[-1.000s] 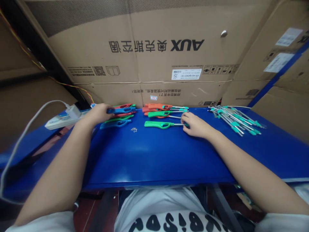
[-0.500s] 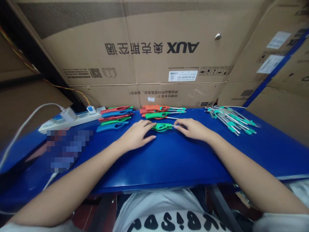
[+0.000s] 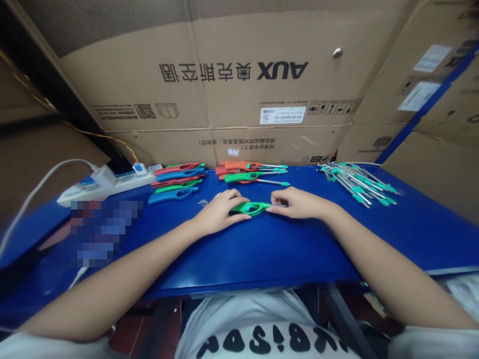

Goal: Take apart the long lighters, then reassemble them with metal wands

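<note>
Currently both hands (image 3: 217, 212) clamped on green lighter (image 3: 243, 208), w/ broad blue tabletop (image 3: 239, 254) btwn them & near edge (image 3: 239, 287).

The front lighter (image 3: 244, 206) is green; left handles (image 3: 174, 195) are red, blue and green. Middle lighters (image 3: 239, 177) show orange, red and green; the rod bundle (image 3: 357, 191), silver and teal. The table (image 3: 232, 254) is solid blue — the cardboard (image 3: 232, 99) brown with black print, dark mesh.

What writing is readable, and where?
Brown cardboard panel, upside down:
"AUX"
"奥克斯空调"
"师傅您辛苦了!"
"请在搬运时对我温柔些,谢谢您!"
"25": white paper label
Too small or blurred: other print
Unclear: black letters on white shirt
</note>
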The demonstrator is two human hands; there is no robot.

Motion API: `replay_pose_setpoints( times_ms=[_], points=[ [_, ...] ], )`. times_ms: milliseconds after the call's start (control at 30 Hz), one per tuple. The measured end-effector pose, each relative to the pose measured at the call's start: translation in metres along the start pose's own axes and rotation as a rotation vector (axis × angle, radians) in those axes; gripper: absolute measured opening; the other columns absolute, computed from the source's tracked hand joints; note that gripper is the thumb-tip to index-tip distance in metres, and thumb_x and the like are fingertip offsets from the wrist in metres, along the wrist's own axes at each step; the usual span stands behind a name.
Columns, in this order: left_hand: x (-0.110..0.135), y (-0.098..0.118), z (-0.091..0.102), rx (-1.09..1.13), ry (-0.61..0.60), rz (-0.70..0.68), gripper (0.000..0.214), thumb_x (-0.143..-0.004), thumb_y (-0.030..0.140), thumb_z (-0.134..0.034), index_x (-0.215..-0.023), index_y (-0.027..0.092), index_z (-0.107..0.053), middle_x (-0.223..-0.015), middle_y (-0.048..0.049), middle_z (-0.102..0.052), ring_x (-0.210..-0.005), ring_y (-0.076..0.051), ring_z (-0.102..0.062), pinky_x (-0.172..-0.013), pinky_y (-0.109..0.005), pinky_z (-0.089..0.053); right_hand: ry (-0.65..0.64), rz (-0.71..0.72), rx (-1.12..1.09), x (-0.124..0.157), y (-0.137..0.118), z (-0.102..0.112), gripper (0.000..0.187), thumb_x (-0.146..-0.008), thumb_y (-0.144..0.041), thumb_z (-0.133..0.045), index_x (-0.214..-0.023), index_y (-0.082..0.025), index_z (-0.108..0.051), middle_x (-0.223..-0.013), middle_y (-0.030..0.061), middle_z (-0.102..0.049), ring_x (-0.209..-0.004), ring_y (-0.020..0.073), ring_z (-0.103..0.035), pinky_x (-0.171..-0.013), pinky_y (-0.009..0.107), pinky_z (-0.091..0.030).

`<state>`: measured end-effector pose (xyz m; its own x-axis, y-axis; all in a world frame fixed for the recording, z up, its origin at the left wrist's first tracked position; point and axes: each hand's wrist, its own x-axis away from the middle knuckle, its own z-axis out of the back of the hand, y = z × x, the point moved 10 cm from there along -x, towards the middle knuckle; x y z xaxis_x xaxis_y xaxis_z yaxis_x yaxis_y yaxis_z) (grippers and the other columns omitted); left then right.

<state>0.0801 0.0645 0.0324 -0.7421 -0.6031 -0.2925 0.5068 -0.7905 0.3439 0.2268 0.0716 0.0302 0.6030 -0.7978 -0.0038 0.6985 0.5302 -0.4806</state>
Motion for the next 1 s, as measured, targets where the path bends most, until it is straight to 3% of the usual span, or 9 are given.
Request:
replay_pose_setpoints(
  times_ms=[167,300,600,767,900,1000],
  points=[
    [0.0,0.001,-0.001,0.148,0.045,0.06,0.037,-0.091,0.05,-0.066,-0.113,0.02,-0.063,-0.111,-0.0095,-0.064,-0.105,-0.026,-0.062,-0.093,-0.04,-0.049,-0.02,-0.034,-0.148,-0.003,0.001,-0.007,0.037,-0.092,-0.055,-0.056,-0.085,-0.019,-0.056,-0.069,-0.0004,-0.06,-0.058,0.0127,-0.049,-0.057,0.026,-0.035],
    [0.001,-0.005,0.0,0.232,0.101,0.125,0.038,-0.089,0.051,-0.067,-0.111,0.021,-0.061,-0.11,-0.0076,-0.066,-0.103,-0.025,-0.063,-0.093,-0.04,-0.05,0.041,0.046,-0.107,-0.004,-0.005,-0.004,0.033,-0.094,-0.051,-0.053,-0.085,-0.02,-0.054,-0.074,0.0002,-0.057,-0.064,0.0135,-0.046,-0.06,0.026,-0.035],
    [0.003,-0.015,0.0,0.477,0.176,0.204,0.039,-0.085,0.049,-0.071,-0.109,0.019,-0.061,-0.108,-0.005,-0.067,-0.1,-0.022,-0.064,-0.093,-0.037,-0.051,-0.069,0.053,-0.028,-0.002,-0.003,-0.015,0.029,-0.094,-0.045,-0.055,-0.079,-0.02,-0.052,-0.067,-0.0026,-0.053,-0.059,0.0122,-0.044,-0.058,0.025,-0.032],
    [0.003,-0.014,0.0,0.453,0.179,0.191,0.042,-0.083,0.049,-0.074,-0.11,0.02,-0.063,-0.11,-0.0054,-0.067,-0.101,-0.022,-0.064,-0.095,-0.038,-0.05,0.021,0.01,0.016,0.0,-0.004,-0.003,0.031,-0.093,-0.053,-0.057,-0.098,-0.022,-0.055,-0.076,-0.001,-0.061,-0.063,0.0142,-0.052,-0.058,0.025,-0.032],
    [0.003,-0.012,0.0,0.422,0.174,0.183,0.041,-0.084,0.05,-0.073,-0.11,0.02,-0.062,-0.109,-0.0054,-0.067,-0.1,-0.022,-0.064,-0.094,-0.037,-0.05,0.093,0.012,0.101,-0.002,-0.01,0.004,0.028,-0.099,-0.049,-0.049,-0.094,-0.022,-0.056,-0.079,0.0008,-0.065,-0.064,0.0141,-0.052,-0.059,0.025,-0.031],
    [0.003,-0.012,0.002,0.429,0.195,0.182,0.04,-0.084,0.049,-0.073,-0.109,0.02,-0.062,-0.108,-0.0052,-0.066,-0.099,-0.022,-0.063,-0.093,-0.036,-0.05,0.142,0.065,0.045,-0.004,-0.014,0.005,0.025,-0.1,-0.041,-0.048,-0.088,-0.021,-0.056,-0.079,0.002,-0.065,-0.065,0.0141,-0.053,-0.061,0.025,-0.034]
  ],
)
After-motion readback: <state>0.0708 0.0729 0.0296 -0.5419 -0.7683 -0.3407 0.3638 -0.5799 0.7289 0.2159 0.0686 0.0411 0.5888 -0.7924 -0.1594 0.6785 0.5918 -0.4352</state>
